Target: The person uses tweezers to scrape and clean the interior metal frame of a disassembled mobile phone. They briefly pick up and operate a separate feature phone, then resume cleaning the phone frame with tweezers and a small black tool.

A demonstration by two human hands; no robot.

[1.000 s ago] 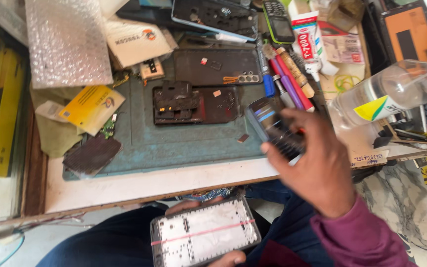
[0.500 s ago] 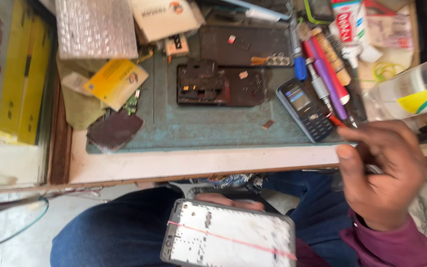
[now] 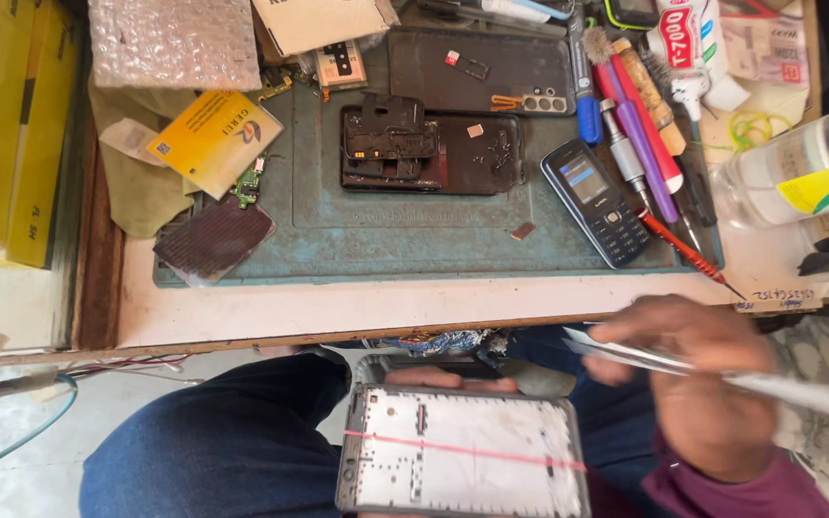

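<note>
Your left hand (image 3: 448, 380) is under the grey, white-faced phone frame (image 3: 462, 453) with the thin pink line across it, fingertips curled over its top edge, so it grips the frame low in your lap, above your blue trousers (image 3: 232, 432) and below the desk (image 3: 386, 312) edge. Your right hand (image 3: 698, 384) is closed on a thin, pale, flat strip (image 3: 722, 376), blurred, which runs from just right of the frame's top corner out toward the right edge of view; what the strip is cannot be told.

Up on the desk, the teal work mat (image 3: 414, 240) carries a dark key-pad phone (image 3: 595, 201) with a lit screen, lying at an angle near the mat's right end. Just right of it lie a purple-handled tool (image 3: 647, 153) and a slim red-handled screwdriver (image 3: 685, 249). Mid-mat sits an opened black phone body (image 3: 429, 149); a yellow card (image 3: 215, 139) rests at the left, and a clear plastic bottle (image 3: 798, 168) lies at the far right.
</note>
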